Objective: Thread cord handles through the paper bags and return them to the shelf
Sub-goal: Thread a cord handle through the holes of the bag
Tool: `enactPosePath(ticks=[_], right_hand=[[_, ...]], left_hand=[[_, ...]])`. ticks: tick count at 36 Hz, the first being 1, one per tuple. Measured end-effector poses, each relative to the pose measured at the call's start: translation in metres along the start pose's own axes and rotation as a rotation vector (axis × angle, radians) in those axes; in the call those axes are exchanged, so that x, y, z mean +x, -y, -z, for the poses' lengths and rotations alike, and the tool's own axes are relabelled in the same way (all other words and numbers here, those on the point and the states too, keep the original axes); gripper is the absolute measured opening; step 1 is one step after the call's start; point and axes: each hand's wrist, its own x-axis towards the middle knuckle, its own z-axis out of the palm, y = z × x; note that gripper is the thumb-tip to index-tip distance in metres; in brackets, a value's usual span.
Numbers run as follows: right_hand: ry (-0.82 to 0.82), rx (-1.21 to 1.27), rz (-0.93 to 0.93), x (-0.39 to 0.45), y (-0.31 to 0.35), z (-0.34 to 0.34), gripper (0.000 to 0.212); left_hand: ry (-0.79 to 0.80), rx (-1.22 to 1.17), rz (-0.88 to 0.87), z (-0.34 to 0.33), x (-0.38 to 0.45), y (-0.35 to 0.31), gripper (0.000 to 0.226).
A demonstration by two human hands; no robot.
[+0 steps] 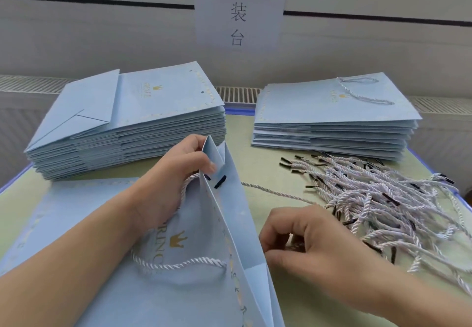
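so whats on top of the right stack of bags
A white twisted cord handle lies looped on the top bag of the right stack, threaded at its far edge. Whether the bags beneath have handles cannot be seen; they are covered.

Premises: a packing station in a workshop or stockroom. Evidence — a paper sign (240,7) on the wall reading "包装台", two stacks of flat blue paper bags (127,122) (334,117) and a heap of loose cord handles (378,199) on a green-topped bench (268,173).
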Motion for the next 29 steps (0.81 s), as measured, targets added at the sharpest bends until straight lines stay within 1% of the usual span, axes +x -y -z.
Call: enactPosePath(ticks=[2,4,5,7,10,12,15,18,19,21,22,25,27,29], right_hand=[[0.046,0.007,0.001,-0.001,0.001,-0.001,0.024],[0.063,0.029,-0.012,-0.001,0.001,-0.001,0.030],[0.062,0.058,-0.020,-0.001,0.002,-0.001,0.030],[0.053,0.113,-0.027,0.001,0.003,-0.003,0.020],[0.022,0.116,-0.022,0.000,0.003,-0.008,0.009],[0.005,0.074,-0.004,0.000,0.001,-0.012,0.009],[-0.020,0.050,0.037,-0.001,0.000,-0.018,0.021],[-0.022,0.110,0.018,-0.001,0.000,-0.021,0.025],[-0.017,0.133,0.003,-0.001,0.000,-0.021,0.021],[0.002,0.171,-0.032,-0.001,0.000,-0.022,0.007],[0.009,0.202,-0.046,-0.001,0.000,-0.023,0.006],[0.059,0.374,-0.105,-0.002,0.001,-0.020,0.022],[0.101,0.478,-0.161,-0.004,0.000,-0.016,0.028],[0.098,0.549,-0.181,-0.007,0.001,-0.013,0.034]], left_hand=[[0.015,-0.003,0.004,0.000,0.000,0.000,0.037],[0.027,-0.005,0.008,0.002,-0.001,-0.001,0.038],[0.035,-0.007,0.009,0.002,-0.001,-0.001,0.038],[0.046,-0.009,0.012,0.004,-0.002,-0.002,0.038],[0.051,-0.010,0.014,0.005,-0.003,-0.002,0.037],[0.055,-0.016,0.013,0.004,-0.003,-0.002,0.035],[0.058,-0.015,0.012,0.004,-0.003,-0.001,0.035],[0.064,-0.027,0.008,0.005,-0.003,-0.002,0.035],[0.070,-0.031,0.008,0.005,-0.004,-0.002,0.035],[0.079,-0.036,0.008,0.006,-0.004,-0.002,0.037],[0.084,-0.037,0.008,0.005,-0.004,-0.003,0.037],[0.081,-0.038,0.005,0.004,-0.004,-0.002,0.036],[0.078,-0.038,0.001,0.003,-0.004,-0.002,0.036],[0.078,-0.043,-0.003,0.002,-0.003,-0.002,0.035]])
